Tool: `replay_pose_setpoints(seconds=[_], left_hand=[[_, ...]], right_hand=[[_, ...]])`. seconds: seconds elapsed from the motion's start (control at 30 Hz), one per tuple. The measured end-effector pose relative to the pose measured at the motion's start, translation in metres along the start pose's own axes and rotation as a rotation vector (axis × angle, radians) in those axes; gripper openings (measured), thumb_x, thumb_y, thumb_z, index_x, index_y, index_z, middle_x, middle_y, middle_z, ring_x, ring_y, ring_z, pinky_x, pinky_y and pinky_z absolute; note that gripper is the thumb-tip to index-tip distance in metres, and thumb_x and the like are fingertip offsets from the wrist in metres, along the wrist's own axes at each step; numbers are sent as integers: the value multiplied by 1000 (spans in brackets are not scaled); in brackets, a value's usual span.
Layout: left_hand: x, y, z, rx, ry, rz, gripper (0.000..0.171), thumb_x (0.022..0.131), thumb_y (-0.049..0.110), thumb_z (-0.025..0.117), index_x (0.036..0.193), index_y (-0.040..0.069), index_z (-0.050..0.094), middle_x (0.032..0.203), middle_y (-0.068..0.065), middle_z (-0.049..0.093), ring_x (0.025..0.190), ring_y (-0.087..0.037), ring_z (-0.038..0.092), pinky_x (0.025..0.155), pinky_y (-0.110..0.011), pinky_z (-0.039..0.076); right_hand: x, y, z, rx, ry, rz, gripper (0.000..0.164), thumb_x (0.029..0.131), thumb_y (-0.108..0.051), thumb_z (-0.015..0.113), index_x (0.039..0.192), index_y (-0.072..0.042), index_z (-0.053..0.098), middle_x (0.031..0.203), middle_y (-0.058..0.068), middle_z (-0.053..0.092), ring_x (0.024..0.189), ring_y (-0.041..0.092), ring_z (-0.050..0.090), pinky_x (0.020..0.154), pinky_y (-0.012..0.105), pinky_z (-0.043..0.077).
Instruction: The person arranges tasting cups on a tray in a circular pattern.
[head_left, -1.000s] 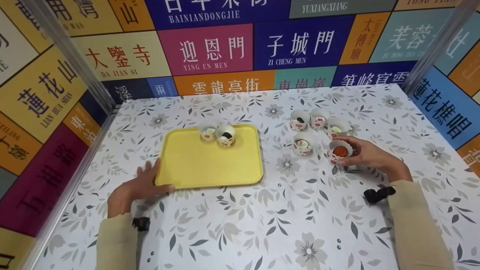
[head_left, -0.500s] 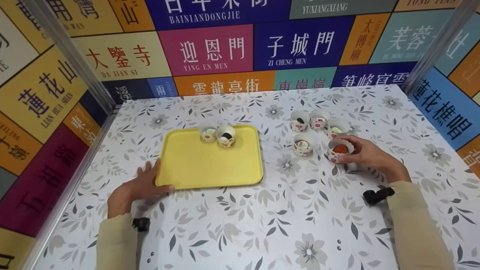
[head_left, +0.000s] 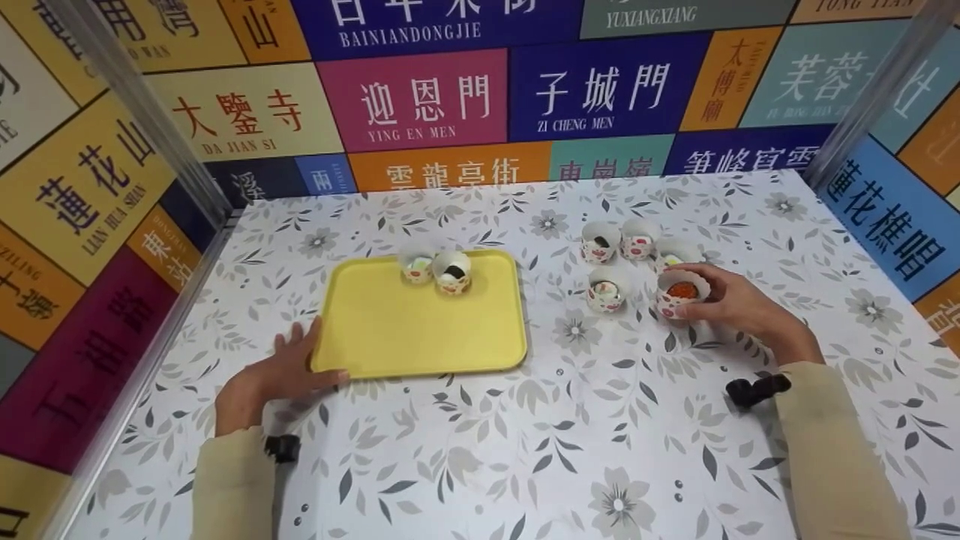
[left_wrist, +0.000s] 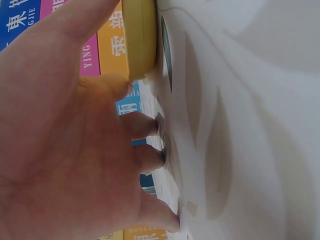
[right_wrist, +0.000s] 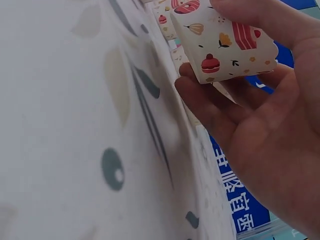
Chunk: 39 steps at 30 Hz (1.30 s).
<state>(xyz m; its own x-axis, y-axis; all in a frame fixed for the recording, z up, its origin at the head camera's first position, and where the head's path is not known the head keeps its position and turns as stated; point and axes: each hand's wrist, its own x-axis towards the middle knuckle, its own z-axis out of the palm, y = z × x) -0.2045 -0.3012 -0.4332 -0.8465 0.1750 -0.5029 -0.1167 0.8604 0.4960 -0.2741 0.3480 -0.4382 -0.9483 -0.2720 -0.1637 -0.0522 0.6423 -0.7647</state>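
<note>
My right hand (head_left: 742,301) pinches a printed paper baking cup (head_left: 673,306) between thumb and fingers. An orange-red item (head_left: 682,290) sits inside that cup. In the right wrist view, the cup (right_wrist: 225,47) with cake prints is raised just off the tabletop. My left hand (head_left: 281,367) rests at the near left corner of a yellow tray (head_left: 420,337), thumb along the front edge and fingers spread on the left side. The left wrist view has the fingertips (left_wrist: 150,157) on the tabletop beside the tray (left_wrist: 140,40). Two filled paper cups (head_left: 452,281) stand at the tray's back edge.
Several more filled paper cups (head_left: 605,295) stand close together beside and behind the held one. One of them (head_left: 675,255) is partly covered by my right hand. A flower-patterned cloth (head_left: 487,450) covers the table, with panels of lettering (head_left: 420,97) behind.
The cup with the orange-red item has lifted slightly in my right hand and shifted a little away from me. My left hand and the tray have stayed put.
</note>
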Motion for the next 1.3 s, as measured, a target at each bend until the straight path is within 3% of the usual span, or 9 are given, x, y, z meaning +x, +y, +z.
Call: replay_pose_setpoints(seconds=[0.1,0.33,0.5,0.67,0.73,0.9,1.07,1.23,1.3], left_hand=[[0,0,0,-3,2,2,122,86,65,65,159,10,-17,162,-27,-25,147,-53,-25,116,-74,-4],[0,-1,1,-4,4,1,122,86,66,65,159,11,-17,162,-26,-26,147,-53,-25,117,-74,-4],[0,0,2,-5,8,4,122,87,65,65,159,10,-17,162,-27,-25,147,-54,-25,116,-75,-3],[0,0,3,-7,6,-7,123,85,66,66,159,12,-16,163,-26,-25,147,-52,-25,116,-74,-4],[0,-1,3,-11,7,-6,122,85,65,66,159,12,-16,162,-26,-26,147,-52,-25,116,-75,-5],[0,-1,2,-32,8,-10,123,85,65,67,159,14,-17,162,-24,-27,147,-51,-27,116,-74,-7],[0,-2,2,-25,10,-13,123,84,65,67,159,14,-16,162,-24,-26,147,-51,-26,116,-74,-6],[0,-1,1,-10,5,-10,123,85,66,66,159,13,-16,162,-25,-25,147,-51,-25,116,-74,-5],[0,-2,0,3,3,-4,122,86,65,65,159,12,-17,162,-26,-25,147,-53,-25,116,-75,-4]], right_hand=[[-1,-5,-1,-6,5,-15,73,90,-37,75,153,-20,41,148,3,47,112,-3,49,92,15,39],[-3,-18,-1,-1,-6,-30,74,90,-34,75,154,-19,39,158,10,38,137,21,42,104,30,41],[-4,-25,0,-1,2,-42,73,90,-33,75,153,-19,41,156,9,40,123,2,46,90,10,41],[-3,-32,4,6,3,-92,70,91,-28,76,152,-15,43,161,11,34,142,23,40,89,7,39],[-2,-36,7,3,0,-104,70,91,-27,75,151,-14,43,161,12,34,146,32,36,93,11,40],[1,-46,15,-3,1,-112,69,91,-30,75,150,-15,44,160,11,36,146,34,36,102,28,42],[2,-53,22,-20,-5,-142,68,91,-32,75,150,-15,44,160,12,36,145,35,39,93,19,44],[-2,-66,25,-10,-5,-136,70,91,-33,75,151,-15,43,161,13,34,149,38,32,105,44,45],[-4,-73,26,3,2,-143,72,91,-32,75,151,-13,42,160,13,34,150,39,31,106,43,46]])
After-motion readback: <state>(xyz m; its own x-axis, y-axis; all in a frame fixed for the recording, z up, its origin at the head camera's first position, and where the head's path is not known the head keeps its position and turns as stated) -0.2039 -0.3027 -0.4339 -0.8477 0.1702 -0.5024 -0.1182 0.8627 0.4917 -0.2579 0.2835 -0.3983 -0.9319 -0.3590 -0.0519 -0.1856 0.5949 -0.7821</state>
